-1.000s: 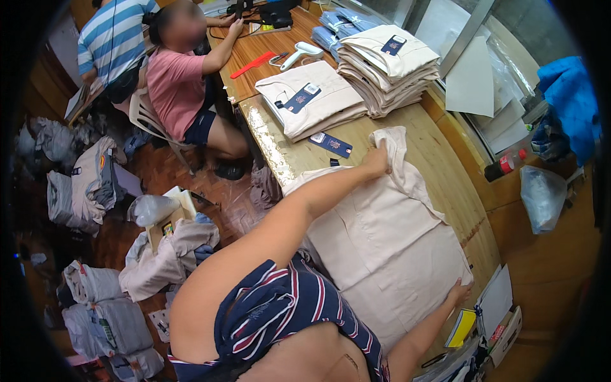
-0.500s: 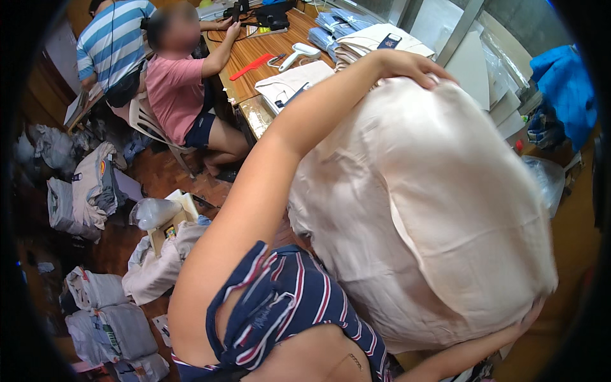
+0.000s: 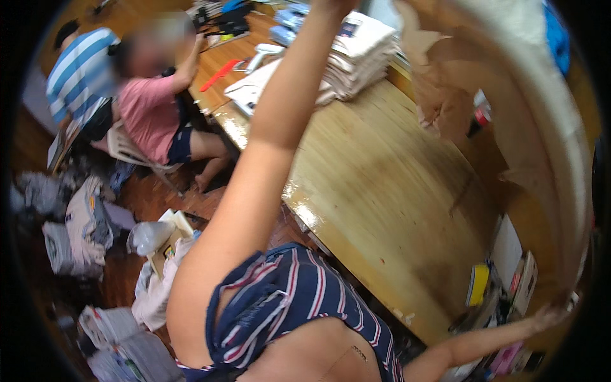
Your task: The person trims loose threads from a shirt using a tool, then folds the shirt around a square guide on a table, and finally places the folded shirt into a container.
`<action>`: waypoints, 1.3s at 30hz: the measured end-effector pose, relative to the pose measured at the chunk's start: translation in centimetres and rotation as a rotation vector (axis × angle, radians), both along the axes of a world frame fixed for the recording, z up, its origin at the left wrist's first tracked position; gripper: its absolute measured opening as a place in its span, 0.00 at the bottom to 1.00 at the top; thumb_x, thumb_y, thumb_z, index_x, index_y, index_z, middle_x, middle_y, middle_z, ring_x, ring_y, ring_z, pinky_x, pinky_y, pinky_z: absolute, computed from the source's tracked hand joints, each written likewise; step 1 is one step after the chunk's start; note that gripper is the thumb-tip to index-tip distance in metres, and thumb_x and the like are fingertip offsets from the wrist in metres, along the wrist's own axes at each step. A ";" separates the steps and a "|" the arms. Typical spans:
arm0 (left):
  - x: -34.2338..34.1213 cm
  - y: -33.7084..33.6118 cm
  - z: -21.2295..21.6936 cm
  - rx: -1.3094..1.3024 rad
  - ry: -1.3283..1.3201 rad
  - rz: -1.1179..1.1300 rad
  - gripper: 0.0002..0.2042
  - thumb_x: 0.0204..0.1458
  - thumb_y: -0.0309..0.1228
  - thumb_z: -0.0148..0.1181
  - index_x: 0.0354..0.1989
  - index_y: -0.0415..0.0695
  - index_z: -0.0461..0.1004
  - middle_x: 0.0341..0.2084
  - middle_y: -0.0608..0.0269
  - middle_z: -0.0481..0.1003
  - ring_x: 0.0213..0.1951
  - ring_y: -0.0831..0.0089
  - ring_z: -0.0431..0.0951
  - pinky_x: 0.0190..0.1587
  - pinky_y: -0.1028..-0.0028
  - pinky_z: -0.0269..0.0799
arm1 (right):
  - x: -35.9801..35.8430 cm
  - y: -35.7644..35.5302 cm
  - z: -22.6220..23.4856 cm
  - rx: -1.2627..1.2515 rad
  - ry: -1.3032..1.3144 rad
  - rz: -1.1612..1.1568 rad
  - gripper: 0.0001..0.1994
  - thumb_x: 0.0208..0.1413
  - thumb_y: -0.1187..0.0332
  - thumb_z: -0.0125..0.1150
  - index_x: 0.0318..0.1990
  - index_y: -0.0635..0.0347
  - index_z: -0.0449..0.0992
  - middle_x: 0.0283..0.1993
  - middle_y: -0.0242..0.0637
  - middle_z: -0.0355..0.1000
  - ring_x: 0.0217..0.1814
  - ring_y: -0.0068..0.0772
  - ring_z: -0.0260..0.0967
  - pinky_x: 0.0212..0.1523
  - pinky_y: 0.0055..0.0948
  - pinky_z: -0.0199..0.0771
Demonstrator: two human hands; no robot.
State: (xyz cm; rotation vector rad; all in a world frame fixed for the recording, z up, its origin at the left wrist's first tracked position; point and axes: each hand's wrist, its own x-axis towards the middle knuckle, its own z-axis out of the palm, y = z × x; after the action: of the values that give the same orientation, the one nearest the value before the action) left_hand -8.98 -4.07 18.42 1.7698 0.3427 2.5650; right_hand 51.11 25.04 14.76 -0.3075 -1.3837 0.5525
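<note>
One cream cloth [image 3: 541,108] billows high, my right grip [image 3: 552,316] clutching its edge; my left grip [image 3: 337,5], cut off, I can't tell.

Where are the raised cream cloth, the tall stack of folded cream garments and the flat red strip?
Raised cream cloth [image 3: 565,108]: head view, on its bright right-hand band.
Tall stack of folded cream garments [image 3: 361,65]: head view, on its side layers.
Flat red strip [image 3: 219,75]: head view, middle of its length.

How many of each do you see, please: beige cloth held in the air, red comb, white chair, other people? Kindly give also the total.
Held beige cloth: 1
Red comb: 1
White chair: 1
Other people (pink shirt, striped shirt): 2
Total: 5
</note>
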 end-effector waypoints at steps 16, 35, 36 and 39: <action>13.9 -8.8 -32.9 -1.683 0.073 1.022 0.23 0.43 0.29 0.56 0.51 0.48 0.61 0.34 0.50 0.66 0.39 0.60 0.67 0.42 0.66 0.63 | 5.5 -11.6 -31.1 -0.541 -1.078 -0.292 0.17 0.35 0.90 0.40 0.31 0.65 0.72 0.35 0.41 0.64 0.41 0.35 0.63 0.45 0.25 0.62; 15.2 -8.8 -33.3 -1.870 0.491 1.376 0.20 0.49 0.44 0.47 0.51 0.57 0.62 0.55 0.64 0.56 0.58 0.62 0.50 0.55 0.48 0.40 | 2.7 -12.7 -28.5 -0.806 -1.451 -0.386 0.14 0.45 0.75 0.53 0.42 0.59 0.70 0.45 0.49 0.64 0.48 0.48 0.60 0.48 0.37 0.59; 14.3 -8.3 -33.6 -1.833 0.471 1.400 0.20 0.49 0.44 0.47 0.51 0.56 0.62 0.54 0.64 0.57 0.58 0.62 0.51 0.55 0.49 0.41 | 2.2 -12.3 -28.2 -0.882 -1.423 -0.436 0.14 0.45 0.74 0.53 0.43 0.59 0.69 0.46 0.49 0.63 0.49 0.47 0.60 0.49 0.37 0.59; 11.3 -4.4 -34.0 -1.626 0.594 1.341 0.21 0.51 0.43 0.44 0.54 0.56 0.59 0.56 0.66 0.55 0.59 0.63 0.49 0.57 0.52 0.40 | -0.5 -9.8 -27.6 -0.772 -1.302 -0.519 0.16 0.46 0.71 0.54 0.45 0.59 0.68 0.49 0.47 0.63 0.50 0.46 0.60 0.51 0.35 0.58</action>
State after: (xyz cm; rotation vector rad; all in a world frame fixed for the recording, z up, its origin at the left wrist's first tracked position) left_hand 2.33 -8.50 -15.61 1.3223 3.0117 0.5649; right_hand 50.61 15.25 -12.86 -1.8402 -2.1290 0.4066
